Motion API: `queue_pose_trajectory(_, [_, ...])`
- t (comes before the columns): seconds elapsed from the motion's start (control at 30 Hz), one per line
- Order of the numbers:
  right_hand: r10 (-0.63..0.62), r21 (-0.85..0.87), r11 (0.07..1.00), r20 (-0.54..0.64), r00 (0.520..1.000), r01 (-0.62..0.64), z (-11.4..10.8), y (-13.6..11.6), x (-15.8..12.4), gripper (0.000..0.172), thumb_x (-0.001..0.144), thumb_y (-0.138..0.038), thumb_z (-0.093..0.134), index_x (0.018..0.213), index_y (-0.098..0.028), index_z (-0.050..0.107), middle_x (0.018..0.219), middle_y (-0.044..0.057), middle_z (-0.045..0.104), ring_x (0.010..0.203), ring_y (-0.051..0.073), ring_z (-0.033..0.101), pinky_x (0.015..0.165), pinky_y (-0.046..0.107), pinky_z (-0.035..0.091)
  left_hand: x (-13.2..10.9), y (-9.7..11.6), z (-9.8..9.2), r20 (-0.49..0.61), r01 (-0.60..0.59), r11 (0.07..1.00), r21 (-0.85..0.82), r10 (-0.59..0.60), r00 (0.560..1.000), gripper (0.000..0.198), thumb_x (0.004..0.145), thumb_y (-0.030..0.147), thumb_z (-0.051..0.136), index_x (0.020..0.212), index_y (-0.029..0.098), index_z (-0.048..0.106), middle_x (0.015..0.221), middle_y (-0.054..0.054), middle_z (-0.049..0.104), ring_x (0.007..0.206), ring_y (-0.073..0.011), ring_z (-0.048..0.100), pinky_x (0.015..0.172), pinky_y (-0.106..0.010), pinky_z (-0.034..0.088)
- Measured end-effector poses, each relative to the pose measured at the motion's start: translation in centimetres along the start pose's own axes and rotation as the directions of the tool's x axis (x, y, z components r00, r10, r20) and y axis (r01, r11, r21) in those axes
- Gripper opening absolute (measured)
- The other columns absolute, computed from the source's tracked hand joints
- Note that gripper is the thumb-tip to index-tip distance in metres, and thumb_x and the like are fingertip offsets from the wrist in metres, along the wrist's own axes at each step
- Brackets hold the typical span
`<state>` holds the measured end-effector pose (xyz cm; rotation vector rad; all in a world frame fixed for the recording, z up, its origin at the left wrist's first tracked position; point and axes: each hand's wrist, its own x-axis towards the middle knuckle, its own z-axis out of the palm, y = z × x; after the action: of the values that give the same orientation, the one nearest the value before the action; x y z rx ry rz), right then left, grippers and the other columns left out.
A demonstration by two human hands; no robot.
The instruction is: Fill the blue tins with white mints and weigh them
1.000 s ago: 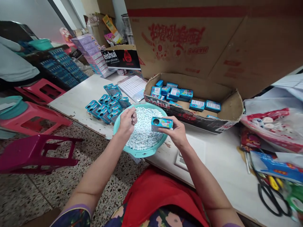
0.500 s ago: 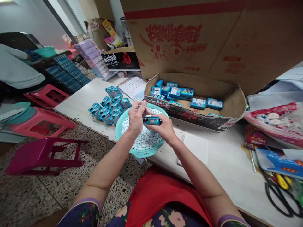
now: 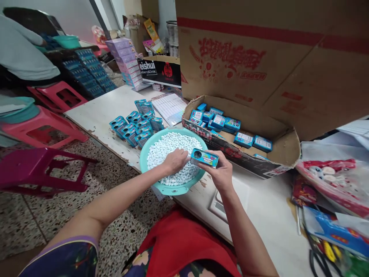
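In my right hand is a small blue candy box, tilted so its printed end with a dark round hole faces me. My left hand is low over the basin, its fingers curled together among small white candies; the fingertips are partly hidden. A turquoise plastic basin holds the candies and sits at the table's front edge. Several more blue boxes stand grouped on the table left of the basin. Behind it, an open carton contains more boxes lying loosely.
A white scale lies right of the basin, under my right forearm. Black scissors and plastic bags lie at the far right. A printed sheet is behind the boxes. Stools and another person are at left.
My left hand has moved from beside the box down into the candies. My right hand has drawn the box to the right and turned its holed end towards me. The view has shifted slightly.
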<state>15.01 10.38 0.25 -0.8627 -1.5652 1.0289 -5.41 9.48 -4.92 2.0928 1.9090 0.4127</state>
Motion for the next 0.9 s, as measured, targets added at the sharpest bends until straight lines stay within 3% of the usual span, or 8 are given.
queue_pose_trajectory(0.07, [0.009,-0.013,1.0,0.001,1.0,-0.009,-0.2,0.1,-0.1,0.041,0.062,-0.031,0.088,0.099,-0.026,0.072,0.095,0.001,0.066,0.089,0.019,0.064,0.081,0.033,0.051,0.3,0.1,-0.6,-0.038,0.122,0.982,-0.145,-0.129,0.991,0.017,0.09,0.033,0.049,0.082,0.019,0.056,0.082,-0.007,0.062,0.085,-0.0244,0.06,0.074,-0.033,0.046])
queue_pose_trajectory(0.13, [0.011,-0.027,1.0,0.002,1.0,-0.011,-0.3,0.0,-0.3,0.04,0.062,-0.032,0.087,0.098,-0.026,0.072,0.095,0.001,0.066,0.088,0.019,0.064,0.08,0.033,0.051,0.8,-0.2,-2.0,-0.073,0.24,0.818,-0.523,-0.324,0.943,0.021,0.086,0.032,0.055,0.069,0.02,0.05,0.064,-0.002,0.053,0.067,-0.0183,0.057,0.062,-0.027,0.042])
queue_pose_trajectory(0.2, [0.009,-0.064,0.998,0.005,1.0,-0.009,-0.1,-0.5,-0.2,0.039,0.063,-0.033,0.087,0.098,-0.026,0.072,0.094,0.001,0.066,0.087,0.019,0.064,0.079,0.033,0.051,1.4,-0.5,-3.9,-0.027,0.245,0.499,-0.831,-0.477,0.878,0.029,0.085,0.035,0.054,0.063,0.02,0.042,0.052,0.003,0.039,0.048,-0.0121,0.045,0.048,-0.022,0.034])
queue_pose_trajectory(0.27, [0.003,-0.13,0.992,0.016,1.0,-0.001,0.5,-0.9,0.2,0.038,0.064,-0.034,0.086,0.098,-0.025,0.072,0.092,0.001,0.066,0.085,0.019,0.064,0.079,0.033,0.05,1.7,-0.5,-6.0,0.077,0.172,0.142,-0.975,-0.512,0.856,0.032,0.085,0.039,0.052,0.063,0.02,0.039,0.048,0.006,0.032,0.038,-0.0078,0.031,0.04,-0.02,0.025])
queue_pose_trajectory(0.37, [0.011,-0.256,0.967,0.077,0.997,0.009,2.4,-1.5,1.3,0.037,0.064,-0.037,0.085,0.096,-0.024,0.072,0.092,0.002,0.067,0.086,0.021,0.064,0.081,0.035,0.05,1.9,0.7,-8.8,0.148,0.013,-0.291,-0.957,-0.445,0.883,0.035,0.082,0.044,0.058,0.065,0.019,0.041,0.05,0.006,0.039,0.035,-0.0049,0.032,0.036,-0.017,0.022])
queue_pose_trajectory(0.4, [0.018,-0.293,0.956,0.107,0.994,0.015,3.1,-1.6,1.7,0.037,0.064,-0.037,0.084,0.096,-0.024,0.072,0.092,0.003,0.068,0.086,0.022,0.064,0.08,0.036,0.049,1.9,1.4,-9.3,0.129,-0.043,-0.362,-0.931,-0.436,0.89,0.036,0.081,0.045,0.062,0.066,0.018,0.043,0.051,0.005,0.042,0.035,-0.0046,0.035,0.035,-0.016,0.022])
queue_pose_trajectory(0.6, [0.031,-0.383,0.923,0.171,0.985,0.038,6.5,-1.5,3.2,0.035,0.063,-0.034,0.084,0.094,-0.024,0.072,0.089,0.002,0.069,0.087,0.024,0.064,0.078,0.035,0.048,2.1,4.2,-9.3,-0.252,-0.331,-0.081,-0.94,-0.49,0.834,0.047,0.075,0.051,0.073,0.06,0.017,0.046,0.046,0.006,0.04,0.038,-0.0045,0.041,0.038,-0.016,0.031])
queue_pose_trajectory(0.9, [0.038,-0.333,0.943,0.132,0.99,0.008,6.2,-1.1,3.2,0.034,0.062,-0.036,0.083,0.093,-0.025,0.072,0.09,0.002,0.069,0.087,0.023,0.063,0.078,0.035,0.048,2.4,4.2,-9.2,-0.231,-0.281,-0.015,-0.96,-0.527,0.818,0.05,0.076,0.059,0.07,0.061,0.018,0.045,0.048,0.007,0.038,0.037,-0.0047,0.04,0.036,-0.018,0.029])
